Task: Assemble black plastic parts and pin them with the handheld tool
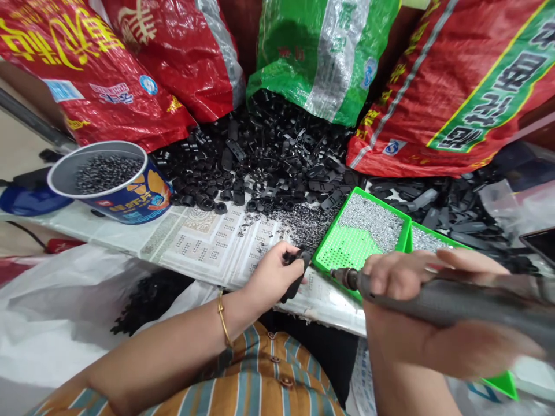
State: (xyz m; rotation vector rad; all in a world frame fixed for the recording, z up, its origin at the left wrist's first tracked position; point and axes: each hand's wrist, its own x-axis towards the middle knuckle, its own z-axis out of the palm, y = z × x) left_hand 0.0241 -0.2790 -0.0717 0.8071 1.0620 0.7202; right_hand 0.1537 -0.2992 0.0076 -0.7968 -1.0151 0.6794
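My left hand [275, 267], wearing a gold bangle, is closed around a small black plastic part [296, 284] just above the table's front edge. In my right hand [427, 338] lies a grey electric screwdriver [472, 300], gripped along its body and pointing left. Its tip [336, 273] is over the near side of a green perforated tray [319, 249], apart from the black part. Small silver screws [368, 216] cover the tray's far side. Whether a screw sits on the tip is too small to tell.
Black plastic parts [234, 153] are heaped along the table's back, below red [182, 58] and green [299, 58] woven sacks. Small dark screws [306, 222] lie scattered before the heap. A blue tub [139, 199] of similar pieces stands left. A second green tray [442, 238] adjoins the first.
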